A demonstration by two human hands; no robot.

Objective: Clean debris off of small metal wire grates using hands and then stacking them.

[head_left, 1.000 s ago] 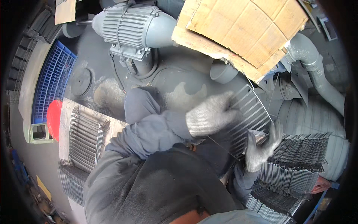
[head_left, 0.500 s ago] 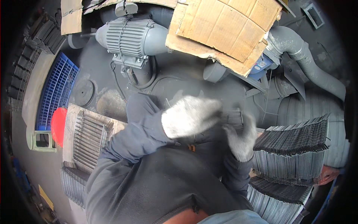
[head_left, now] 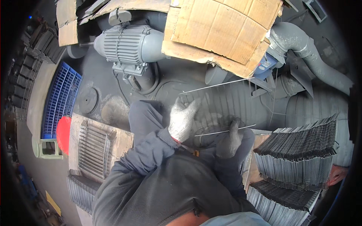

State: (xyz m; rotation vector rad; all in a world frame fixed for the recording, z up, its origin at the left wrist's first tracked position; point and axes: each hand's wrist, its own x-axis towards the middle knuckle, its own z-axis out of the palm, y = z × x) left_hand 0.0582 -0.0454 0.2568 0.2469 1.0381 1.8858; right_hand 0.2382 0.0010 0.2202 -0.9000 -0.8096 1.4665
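Gripping a wire grille panel point(head_left: 222, 109) at its near edge, both gloved hands are recorded just above the lap: the left hand point(head_left: 182, 119) is laid against the panel's left side with fingers extended, the right hand point(head_left: 229, 140) is closed on the lower rim wire. The panel is held tilted and appears motion-blurred. Stacked grilles point(head_left: 298, 158) are noted just right, a flat grille on a cardboard box point(head_left: 94, 148) to the left. Farther off are listed a grey motor point(head_left: 130, 47), a blue crate point(head_left: 60, 100) and cardboard sheets point(head_left: 222, 30). Risk judged: protruding wire ends could snag a glove, or the loosely supported left side could slip.
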